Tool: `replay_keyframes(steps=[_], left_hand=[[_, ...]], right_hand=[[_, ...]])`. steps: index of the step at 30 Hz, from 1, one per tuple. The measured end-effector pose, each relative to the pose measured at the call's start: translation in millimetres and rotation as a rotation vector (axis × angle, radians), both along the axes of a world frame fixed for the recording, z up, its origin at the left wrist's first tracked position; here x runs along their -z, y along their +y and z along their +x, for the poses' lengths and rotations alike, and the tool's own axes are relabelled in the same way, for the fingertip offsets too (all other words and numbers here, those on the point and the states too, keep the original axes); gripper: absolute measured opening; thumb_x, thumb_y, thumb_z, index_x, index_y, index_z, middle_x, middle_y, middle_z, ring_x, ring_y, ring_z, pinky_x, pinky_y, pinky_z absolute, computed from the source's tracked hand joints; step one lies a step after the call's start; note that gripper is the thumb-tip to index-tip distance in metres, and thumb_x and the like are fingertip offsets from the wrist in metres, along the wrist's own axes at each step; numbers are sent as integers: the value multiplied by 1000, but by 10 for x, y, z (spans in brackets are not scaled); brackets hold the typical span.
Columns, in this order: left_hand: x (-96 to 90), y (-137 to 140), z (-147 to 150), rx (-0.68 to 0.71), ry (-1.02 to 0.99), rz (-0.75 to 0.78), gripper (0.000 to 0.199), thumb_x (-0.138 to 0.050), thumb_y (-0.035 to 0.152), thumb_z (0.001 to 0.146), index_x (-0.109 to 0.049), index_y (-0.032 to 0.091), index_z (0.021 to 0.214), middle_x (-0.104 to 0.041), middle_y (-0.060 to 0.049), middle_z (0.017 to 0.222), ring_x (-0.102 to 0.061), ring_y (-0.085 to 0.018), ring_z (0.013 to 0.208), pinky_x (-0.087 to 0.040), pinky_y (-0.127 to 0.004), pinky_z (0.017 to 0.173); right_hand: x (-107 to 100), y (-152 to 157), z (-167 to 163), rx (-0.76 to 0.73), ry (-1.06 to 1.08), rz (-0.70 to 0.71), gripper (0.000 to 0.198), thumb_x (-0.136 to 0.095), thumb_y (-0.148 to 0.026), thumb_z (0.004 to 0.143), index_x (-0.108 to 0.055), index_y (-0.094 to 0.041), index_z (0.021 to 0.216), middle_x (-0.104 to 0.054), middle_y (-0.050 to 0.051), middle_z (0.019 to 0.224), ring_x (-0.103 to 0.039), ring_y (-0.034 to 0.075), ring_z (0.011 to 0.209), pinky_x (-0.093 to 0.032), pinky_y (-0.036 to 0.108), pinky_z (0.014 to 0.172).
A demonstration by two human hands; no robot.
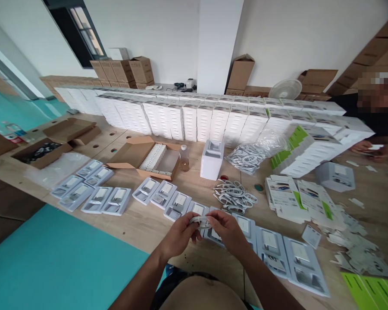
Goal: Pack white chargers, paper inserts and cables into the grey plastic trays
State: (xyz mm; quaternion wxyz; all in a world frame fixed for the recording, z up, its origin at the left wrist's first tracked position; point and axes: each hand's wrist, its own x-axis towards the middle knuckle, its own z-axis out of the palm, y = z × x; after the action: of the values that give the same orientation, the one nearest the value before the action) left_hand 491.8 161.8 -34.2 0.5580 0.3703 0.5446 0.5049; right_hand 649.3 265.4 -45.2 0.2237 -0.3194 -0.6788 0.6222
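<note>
Between my two hands is a coiled white cable [198, 220], held just above a row of plastic trays. My left hand [181, 232] pinches the coil on its left side. Fingers of my right hand [225, 228] close on its right end. Below and beside the hands lie white trays, each with a white charger block: one tray [177, 206] to the left, another tray [271, 247] to the right. Some trays under my hands are partly hidden. Beyond my right hand sits a loose pile of white cables [234, 196].
Behind are a bag of cables [248, 157], a stack of trays [212, 159], a bottle [184, 158] and an open carton of chargers [161, 159]. Long rows of white boxes [189, 122] line the back. Flat printed boxes [286, 193] and paper cards [358, 241] lie right. A person [371, 112] sits far right.
</note>
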Motion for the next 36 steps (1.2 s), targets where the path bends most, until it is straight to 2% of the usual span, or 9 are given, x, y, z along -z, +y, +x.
replay_keyframes(steps=[5,9,12,15,19,22,26,32,36], left_hand=[[38,-35,5,69,92,-54,29,-41,19,84,-56,16,109,-60,1,65,-54,-12,57,-42,-24,55],[193,-101,69,144,278,-93,37,-36,10,80,-59,19,108,-61,0,71,-56,-11,61,-44,-24,60],[372,-192,119,256,260,-130,41,-38,14,85,-51,20,124,-66,-4,93,-60,-12,67,-48,-25,61],[574,-300,87,265,271,-161,52,-48,25,88,-37,25,139,-52,-11,134,-64,-15,86,-53,-30,74],[854,-394,-29,275,692,-113,43,-45,26,90,-47,22,133,-51,-13,137,-53,-25,120,-45,-44,101],[1040,-375,-57,295,1051,-28,49,-46,18,86,-46,18,135,-46,-15,143,-39,-30,134,-33,-52,111],[1229,-271,-27,203,1286,21,64,-44,13,84,-28,13,145,-34,-17,151,-29,-29,140,-29,-50,113],[1447,-226,-5,271,1328,21,50,-49,9,79,-51,19,128,-58,-12,128,-40,-29,132,-17,-57,115],[1509,-253,-37,272,1287,49,48,-50,8,78,-53,18,125,-60,-11,126,-45,-29,128,-26,-55,113]], right_hand=[[82,-5,111,-90,31,-99,22,-63,-39,84,-68,-18,87,-66,0,76,-57,14,71,-43,26,68],[177,-124,224,-133,-57,-139,16,-67,-31,77,-69,-18,86,-68,0,79,-59,15,73,-43,25,68],[272,-174,400,-170,-162,-138,15,-66,-25,75,-71,-18,87,-69,0,77,-59,15,72,-44,26,67],[436,-96,710,-30,-246,-105,17,-66,-28,73,-71,-17,84,-70,2,75,-61,17,72,-46,29,69],[733,90,1144,283,-285,-77,26,-69,-36,70,-70,-16,86,-72,5,77,-66,21,74,-50,35,75],[894,130,1236,357,-277,-41,27,-70,-37,69,-69,-17,87,-73,7,79,-67,22,76,-51,37,76],[951,65,983,324,-267,22,25,-67,-33,71,-69,-16,90,-73,6,81,-67,21,75,-52,35,72],[1047,-44,229,89,-466,433,20,-55,-24,84,-69,-19,98,-73,5,89,-65,18,80,-50,31,77],[1224,-106,-178,-102,-485,575,15,-60,-19,83,-72,-21,92,-73,5,92,-62,20,92,-45,30,84]])
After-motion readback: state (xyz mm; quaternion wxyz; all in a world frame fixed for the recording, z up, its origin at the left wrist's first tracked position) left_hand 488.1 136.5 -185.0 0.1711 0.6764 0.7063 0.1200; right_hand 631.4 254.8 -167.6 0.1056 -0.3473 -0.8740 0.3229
